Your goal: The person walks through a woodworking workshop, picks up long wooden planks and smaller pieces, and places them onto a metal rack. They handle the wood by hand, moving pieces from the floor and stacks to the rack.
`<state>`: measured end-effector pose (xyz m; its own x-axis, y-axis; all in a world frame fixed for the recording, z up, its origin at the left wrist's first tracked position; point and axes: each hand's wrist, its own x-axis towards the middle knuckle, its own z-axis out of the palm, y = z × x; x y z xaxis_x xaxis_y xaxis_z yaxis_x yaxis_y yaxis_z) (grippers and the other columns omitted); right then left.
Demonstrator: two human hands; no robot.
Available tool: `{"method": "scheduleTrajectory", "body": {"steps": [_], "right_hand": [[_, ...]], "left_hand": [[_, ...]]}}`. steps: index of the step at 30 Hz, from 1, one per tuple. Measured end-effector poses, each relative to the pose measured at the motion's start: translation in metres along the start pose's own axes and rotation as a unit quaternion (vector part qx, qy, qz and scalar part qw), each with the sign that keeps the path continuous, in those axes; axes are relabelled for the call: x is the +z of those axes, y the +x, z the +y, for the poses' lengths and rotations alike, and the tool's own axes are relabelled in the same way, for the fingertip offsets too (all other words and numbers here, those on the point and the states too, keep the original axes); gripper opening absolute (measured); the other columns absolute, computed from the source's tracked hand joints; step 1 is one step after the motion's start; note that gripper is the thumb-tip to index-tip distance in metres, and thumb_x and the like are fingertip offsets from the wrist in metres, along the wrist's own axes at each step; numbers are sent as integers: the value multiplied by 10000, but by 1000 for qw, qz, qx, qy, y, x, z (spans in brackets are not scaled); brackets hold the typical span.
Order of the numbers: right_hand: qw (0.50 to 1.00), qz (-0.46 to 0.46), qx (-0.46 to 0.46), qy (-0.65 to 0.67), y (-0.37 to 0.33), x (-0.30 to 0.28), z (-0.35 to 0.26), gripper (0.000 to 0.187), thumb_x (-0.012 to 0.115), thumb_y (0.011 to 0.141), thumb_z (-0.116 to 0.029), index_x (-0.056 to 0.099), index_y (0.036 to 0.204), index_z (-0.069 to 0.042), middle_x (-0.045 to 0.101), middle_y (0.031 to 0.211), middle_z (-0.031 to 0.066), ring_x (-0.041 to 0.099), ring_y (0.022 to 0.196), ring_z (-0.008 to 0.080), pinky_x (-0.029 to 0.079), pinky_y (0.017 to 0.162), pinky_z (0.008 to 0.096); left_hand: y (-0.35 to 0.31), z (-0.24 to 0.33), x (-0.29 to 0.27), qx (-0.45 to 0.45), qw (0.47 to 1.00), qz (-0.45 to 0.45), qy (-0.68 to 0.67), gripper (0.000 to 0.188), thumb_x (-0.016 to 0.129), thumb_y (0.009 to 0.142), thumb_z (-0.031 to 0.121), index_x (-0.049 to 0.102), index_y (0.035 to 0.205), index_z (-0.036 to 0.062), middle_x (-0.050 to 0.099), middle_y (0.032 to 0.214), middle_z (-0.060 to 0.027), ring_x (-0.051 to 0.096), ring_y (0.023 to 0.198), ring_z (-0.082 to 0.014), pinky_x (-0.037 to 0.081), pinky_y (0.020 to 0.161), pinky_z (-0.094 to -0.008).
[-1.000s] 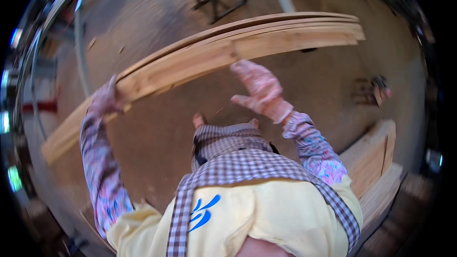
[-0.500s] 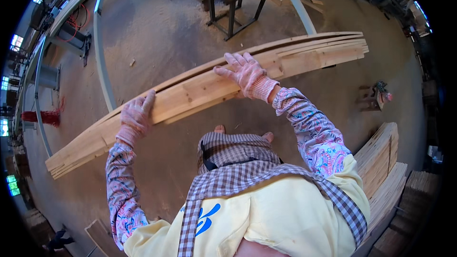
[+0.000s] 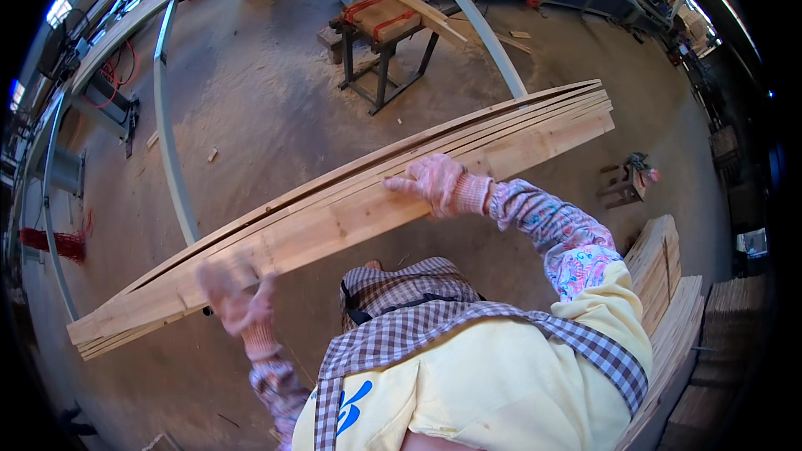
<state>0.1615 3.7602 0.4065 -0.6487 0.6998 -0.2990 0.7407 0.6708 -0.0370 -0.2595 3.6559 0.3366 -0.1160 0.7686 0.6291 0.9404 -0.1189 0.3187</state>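
A stack of long pale wooden planks (image 3: 326, 230) lies slantwise before me, its right end farther away than its left. A dark gap runs along the stack near its far edge. My right hand (image 3: 439, 184), in a pinkish knit glove, rests on the planks right of their middle, thumb pointing left and fingers bent over the wood. Motion blurs my left hand (image 3: 238, 292), gloved alike, at the near edge of the left part. Its thumb stands apart from its fingers, and it grips nothing that I can see.
Grey metal bars (image 3: 171, 129) reach the stack from a frame at the left. Beyond stands a small metal-legged stand (image 3: 384, 54) with wood on top. A small wooden stool (image 3: 622, 185) is at the right, and piled boards (image 3: 656, 271) stand near my right side.
My left hand has come off the planks' far edge and moved toward me. My right hand's fingers are more bent. The view has shifted, and the stack sits lower in it.
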Motion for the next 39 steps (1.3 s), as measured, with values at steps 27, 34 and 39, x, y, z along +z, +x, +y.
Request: {"method": "scheduleTrajectory", "body": {"steps": [27, 34, 39], "right_hand": [[971, 238, 12, -17, -106, 52, -24, 655, 719, 758, -233, 520, 1377, -314, 567, 1056, 108, 602, 876, 257, 490, 725, 404], [913, 393, 77, 85, -155, 92, -48, 560, 642, 838, -216, 510, 1370, -330, 576, 1073, 109, 601, 926, 281, 499, 786, 417], [935, 301, 156, 100, -218, 117, -26, 619, 754, 751, -390, 550, 1297, -182, 600, 1119, 143, 625, 976, 317, 513, 799, 435]], "left_hand": [[-10, 62, -69, -540, 642, 135, -527, 781, 748, 832, 478, 449, 1419, 58, 546, 1352, -133, 555, 1207, -288, 497, 981, -459], [7, 84, -76, -524, 648, 109, -542, 782, 723, 838, 505, 447, 1421, 62, 544, 1345, -128, 553, 1202, -283, 491, 981, -450], [22, 155, -52, -500, 633, 56, -589, 784, 704, 843, 525, 445, 1423, 65, 542, 1341, -125, 551, 1198, -279, 488, 980, -445]]}}
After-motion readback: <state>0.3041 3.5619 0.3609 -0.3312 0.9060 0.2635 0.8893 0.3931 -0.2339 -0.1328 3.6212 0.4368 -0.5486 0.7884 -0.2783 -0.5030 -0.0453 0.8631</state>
